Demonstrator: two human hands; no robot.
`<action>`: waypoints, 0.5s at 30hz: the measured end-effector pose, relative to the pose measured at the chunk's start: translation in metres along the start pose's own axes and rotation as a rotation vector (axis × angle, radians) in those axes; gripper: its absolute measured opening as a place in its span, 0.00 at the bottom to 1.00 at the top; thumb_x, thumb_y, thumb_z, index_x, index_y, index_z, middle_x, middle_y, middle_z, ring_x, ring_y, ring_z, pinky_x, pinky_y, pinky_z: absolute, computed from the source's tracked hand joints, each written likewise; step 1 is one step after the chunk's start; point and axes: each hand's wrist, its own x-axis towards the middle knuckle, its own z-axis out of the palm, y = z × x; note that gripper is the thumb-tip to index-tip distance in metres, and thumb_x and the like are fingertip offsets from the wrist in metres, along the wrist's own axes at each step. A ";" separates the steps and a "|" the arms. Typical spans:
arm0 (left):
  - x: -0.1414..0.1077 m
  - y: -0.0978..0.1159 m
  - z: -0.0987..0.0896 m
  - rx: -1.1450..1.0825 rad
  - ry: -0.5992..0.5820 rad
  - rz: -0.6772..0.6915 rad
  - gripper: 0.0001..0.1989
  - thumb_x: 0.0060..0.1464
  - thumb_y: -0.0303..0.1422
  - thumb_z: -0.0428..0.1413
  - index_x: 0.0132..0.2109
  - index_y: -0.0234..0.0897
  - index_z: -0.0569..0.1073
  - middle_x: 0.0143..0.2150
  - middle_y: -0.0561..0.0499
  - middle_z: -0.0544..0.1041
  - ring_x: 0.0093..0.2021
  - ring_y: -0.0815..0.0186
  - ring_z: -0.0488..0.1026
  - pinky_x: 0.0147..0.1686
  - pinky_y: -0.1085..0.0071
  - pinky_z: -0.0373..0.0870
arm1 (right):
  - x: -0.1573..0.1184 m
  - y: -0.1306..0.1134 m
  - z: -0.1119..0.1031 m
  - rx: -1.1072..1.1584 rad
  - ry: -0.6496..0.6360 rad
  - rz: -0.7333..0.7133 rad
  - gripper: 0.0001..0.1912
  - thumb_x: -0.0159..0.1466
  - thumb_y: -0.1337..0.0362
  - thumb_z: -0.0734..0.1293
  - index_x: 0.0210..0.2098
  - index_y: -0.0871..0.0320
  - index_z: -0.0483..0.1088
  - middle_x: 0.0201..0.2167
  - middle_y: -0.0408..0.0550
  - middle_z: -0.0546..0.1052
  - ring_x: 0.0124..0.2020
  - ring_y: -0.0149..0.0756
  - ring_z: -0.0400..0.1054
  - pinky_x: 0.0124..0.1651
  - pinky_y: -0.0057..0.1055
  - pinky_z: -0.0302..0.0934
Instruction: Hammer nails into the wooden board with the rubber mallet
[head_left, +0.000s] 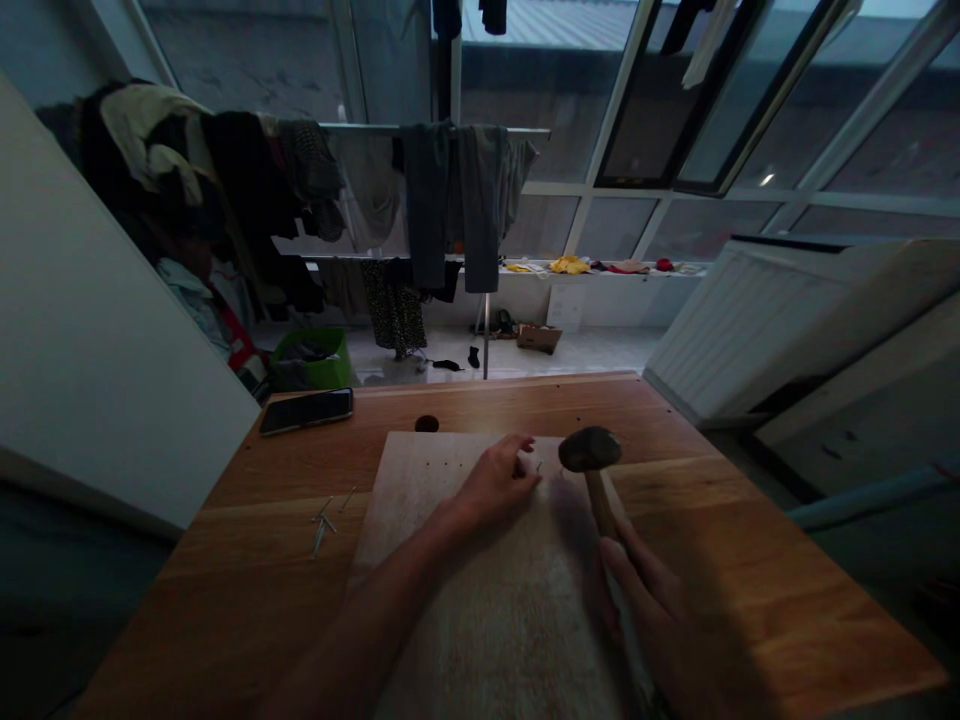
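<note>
My right hand (645,590) is wrapped round the wooden handle of a hammer (590,450), whose dark head is raised over the right side of a pale wooden board (465,620). On that board rests my left hand (499,475), thumb and forefinger apart, close beside a small nail (538,467) that stands up from the wood. The fingertips look clear of the nail. A short row of dark dots runs along the board's far left part; whether they are holes or nail heads I cannot tell. Several loose nails (322,522) lie on the table to the left.
The wooden table (277,530) carries a dark phone (307,411) at its far left corner and has a round dark hole (427,424) behind the board. Beyond it stand a drying rack with clothes (427,200), a green basket (330,350) and a cardboard box (538,338).
</note>
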 end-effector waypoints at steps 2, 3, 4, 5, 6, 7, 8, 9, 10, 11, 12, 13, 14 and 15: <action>-0.015 0.007 -0.025 0.111 -0.060 0.049 0.21 0.58 0.28 0.59 0.59 0.34 0.70 0.54 0.42 0.76 0.44 0.64 0.77 0.48 0.67 0.73 | -0.002 0.005 -0.003 0.005 0.009 0.042 0.38 0.58 0.35 0.65 0.56 0.58 0.72 0.14 0.38 0.68 0.15 0.35 0.63 0.18 0.29 0.58; -0.026 0.010 -0.041 0.221 -0.103 0.081 0.19 0.59 0.28 0.58 0.58 0.36 0.71 0.56 0.42 0.75 0.50 0.61 0.76 0.53 0.65 0.72 | -0.003 0.007 -0.004 0.008 0.014 0.059 0.40 0.59 0.34 0.65 0.57 0.59 0.71 0.14 0.38 0.67 0.15 0.34 0.62 0.18 0.28 0.58; -0.038 0.013 -0.059 0.336 -0.141 0.095 0.18 0.61 0.27 0.56 0.58 0.37 0.72 0.58 0.43 0.74 0.56 0.58 0.73 0.58 0.62 0.69 | -0.002 0.008 -0.004 0.012 0.017 0.068 0.41 0.59 0.34 0.65 0.57 0.59 0.70 0.13 0.37 0.67 0.15 0.34 0.62 0.18 0.28 0.58; -0.053 0.016 -0.078 0.451 -0.168 0.061 0.18 0.61 0.26 0.55 0.58 0.37 0.72 0.57 0.43 0.75 0.57 0.56 0.72 0.59 0.60 0.67 | -0.002 0.010 -0.003 0.017 0.018 0.072 0.42 0.58 0.34 0.64 0.58 0.60 0.69 0.13 0.37 0.67 0.15 0.34 0.61 0.18 0.28 0.58; -0.068 0.017 -0.096 0.560 -0.176 -0.013 0.18 0.61 0.25 0.54 0.57 0.38 0.73 0.57 0.43 0.75 0.57 0.56 0.72 0.59 0.59 0.67 | -0.001 0.010 -0.002 0.021 0.021 0.073 0.43 0.58 0.33 0.64 0.59 0.60 0.69 0.13 0.37 0.67 0.14 0.33 0.61 0.18 0.27 0.58; -0.084 0.017 -0.114 0.651 -0.169 -0.110 0.18 0.61 0.25 0.53 0.57 0.38 0.73 0.56 0.43 0.75 0.56 0.55 0.73 0.58 0.59 0.68 | -0.001 0.010 -0.001 0.022 0.014 0.077 0.44 0.58 0.33 0.64 0.60 0.60 0.68 0.13 0.37 0.66 0.14 0.33 0.61 0.17 0.27 0.58; -0.101 0.015 -0.129 0.719 -0.143 -0.226 0.19 0.62 0.25 0.51 0.58 0.37 0.73 0.56 0.42 0.76 0.55 0.55 0.73 0.57 0.59 0.68 | 0.000 0.011 0.000 0.021 0.005 0.079 0.44 0.58 0.33 0.64 0.61 0.61 0.67 0.13 0.36 0.66 0.13 0.33 0.60 0.17 0.27 0.57; -0.117 0.012 -0.142 0.765 -0.105 -0.338 0.18 0.64 0.26 0.50 0.58 0.36 0.73 0.56 0.41 0.76 0.55 0.55 0.74 0.55 0.60 0.69 | 0.001 0.011 0.001 0.017 -0.002 0.078 0.45 0.58 0.34 0.64 0.62 0.61 0.66 0.13 0.36 0.66 0.13 0.33 0.61 0.17 0.28 0.57; -0.131 0.008 -0.152 0.790 -0.075 -0.431 0.17 0.65 0.27 0.49 0.58 0.35 0.74 0.55 0.40 0.76 0.54 0.56 0.74 0.54 0.62 0.69 | 0.001 0.012 0.001 0.006 -0.010 0.075 0.44 0.58 0.34 0.64 0.62 0.61 0.66 0.13 0.36 0.66 0.14 0.34 0.62 0.17 0.28 0.58; -0.144 0.004 -0.158 0.797 -0.054 -0.501 0.17 0.66 0.28 0.48 0.57 0.35 0.75 0.54 0.40 0.77 0.52 0.57 0.75 0.52 0.63 0.70 | 0.002 0.013 0.001 -0.011 -0.013 0.070 0.44 0.59 0.35 0.64 0.62 0.61 0.66 0.14 0.36 0.67 0.14 0.34 0.62 0.17 0.28 0.58; -0.155 -0.001 -0.162 0.797 -0.041 -0.548 0.16 0.67 0.28 0.48 0.56 0.35 0.75 0.53 0.40 0.78 0.51 0.58 0.76 0.50 0.65 0.70 | 0.003 0.015 0.000 -0.031 -0.014 0.061 0.43 0.59 0.36 0.65 0.63 0.60 0.67 0.14 0.37 0.68 0.15 0.34 0.63 0.18 0.28 0.59; -0.163 -0.005 -0.163 0.797 -0.035 -0.569 0.16 0.67 0.28 0.49 0.55 0.35 0.76 0.52 0.41 0.79 0.49 0.59 0.77 0.49 0.66 0.70 | 0.003 0.017 0.000 -0.050 -0.014 0.049 0.42 0.59 0.37 0.65 0.63 0.59 0.67 0.15 0.37 0.69 0.15 0.35 0.64 0.18 0.29 0.59; -0.168 -0.009 -0.163 0.805 -0.031 -0.574 0.15 0.67 0.28 0.49 0.55 0.35 0.76 0.51 0.42 0.79 0.49 0.59 0.77 0.48 0.67 0.70 | 0.004 0.019 -0.001 -0.069 -0.012 0.039 0.40 0.59 0.37 0.65 0.62 0.58 0.68 0.15 0.38 0.69 0.16 0.35 0.64 0.19 0.29 0.59; -0.171 -0.012 -0.161 0.825 -0.022 -0.571 0.14 0.67 0.28 0.50 0.54 0.35 0.76 0.50 0.42 0.79 0.48 0.59 0.77 0.47 0.67 0.70 | 0.005 0.020 -0.002 -0.084 -0.012 0.033 0.39 0.60 0.38 0.65 0.61 0.58 0.70 0.16 0.39 0.70 0.16 0.35 0.65 0.20 0.29 0.60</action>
